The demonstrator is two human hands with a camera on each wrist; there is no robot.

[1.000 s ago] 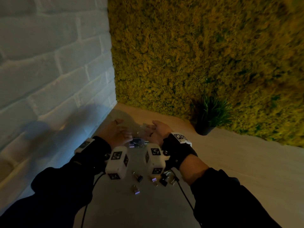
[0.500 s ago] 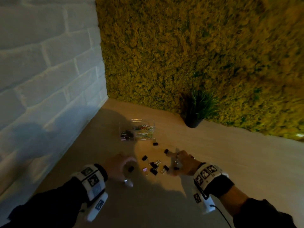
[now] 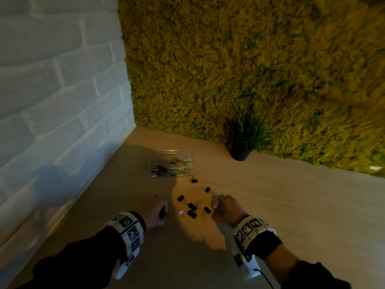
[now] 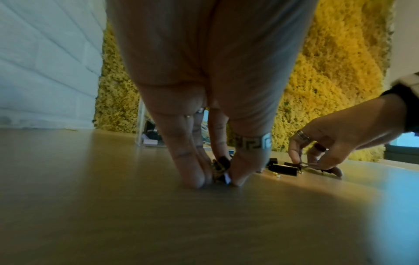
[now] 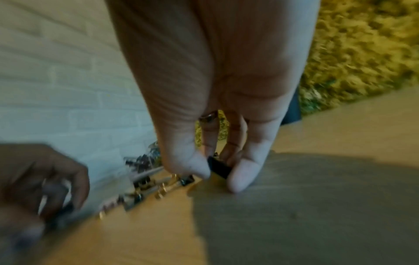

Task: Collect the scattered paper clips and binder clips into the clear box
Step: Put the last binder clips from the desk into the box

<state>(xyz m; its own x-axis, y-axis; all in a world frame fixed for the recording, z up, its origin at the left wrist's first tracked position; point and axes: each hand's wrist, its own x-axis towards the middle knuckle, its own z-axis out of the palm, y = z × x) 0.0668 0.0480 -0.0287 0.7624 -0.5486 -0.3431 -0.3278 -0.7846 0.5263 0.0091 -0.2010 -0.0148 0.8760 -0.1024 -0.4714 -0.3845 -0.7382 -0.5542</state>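
Binder clips [image 3: 192, 207] lie scattered on the wooden table [image 3: 291, 205] in my head view, a loose cluster between my two hands, with the clear box [image 3: 171, 163] standing beyond them at about 12 o'clock, already holding dark clips on its left and coloured paper clips [image 3: 181, 163] on its right. One black clip [image 3: 194, 180] sits just beside the box at its 5 o'clock. My left hand [image 3: 155, 211] is down at 9 o'clock of the cluster, my right hand [image 3: 225, 208] at 3 o'clock. A potted plant [image 3: 245, 140] stands at 1 o'clock against the moss wall [image 3: 250, 59]. From the left wrist, my thumb and fingers [image 4: 190, 161] are curled down to the tabletop, pinching a small dark binder clip [image 4: 221, 168]; off at 3 o'clock my right hand [image 4: 328, 143] pinches a clip's wire handle. From the right wrist, blurred, thumb and fingertips close round a black binder clip [image 5: 218, 167] touching the table.
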